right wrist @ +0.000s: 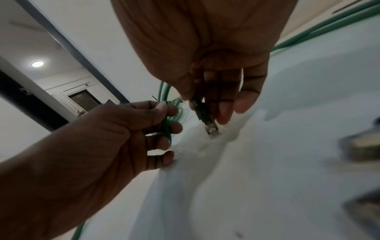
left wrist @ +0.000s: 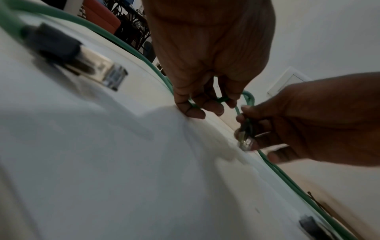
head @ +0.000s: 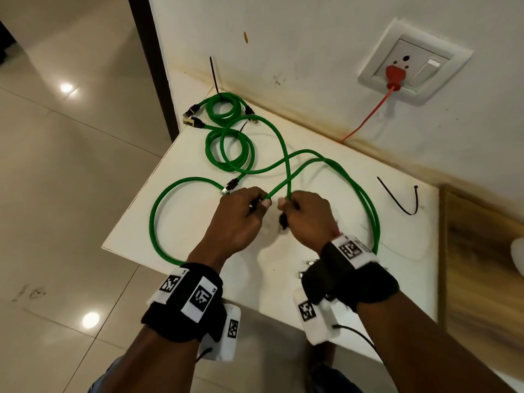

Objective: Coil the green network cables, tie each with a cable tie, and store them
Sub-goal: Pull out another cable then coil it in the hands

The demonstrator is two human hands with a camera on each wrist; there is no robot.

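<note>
Loose green network cables [head: 286, 154] sprawl over the white table [head: 326, 279]. My left hand [head: 243, 211] pinches one green strand [left wrist: 193, 104] just above the tabletop. Right beside it, my right hand [head: 303, 214] grips the cable end by its black-and-metal plug [right wrist: 207, 120], plug pointing down. At the table's far left corner lie two coiled green cables [head: 224, 107] [head: 229, 151], each with a black tie around it. A loose black cable tie [head: 402, 199] lies at the right of the table.
A wall with a socket plate [head: 414, 63] and a red plug and cord [head: 368, 114] runs behind the table. A wooden surface [head: 482, 268] adjoins on the right. Spare plugs [head: 229, 187] lie left of my hands. Tiled floor [head: 56, 165] lies to the left.
</note>
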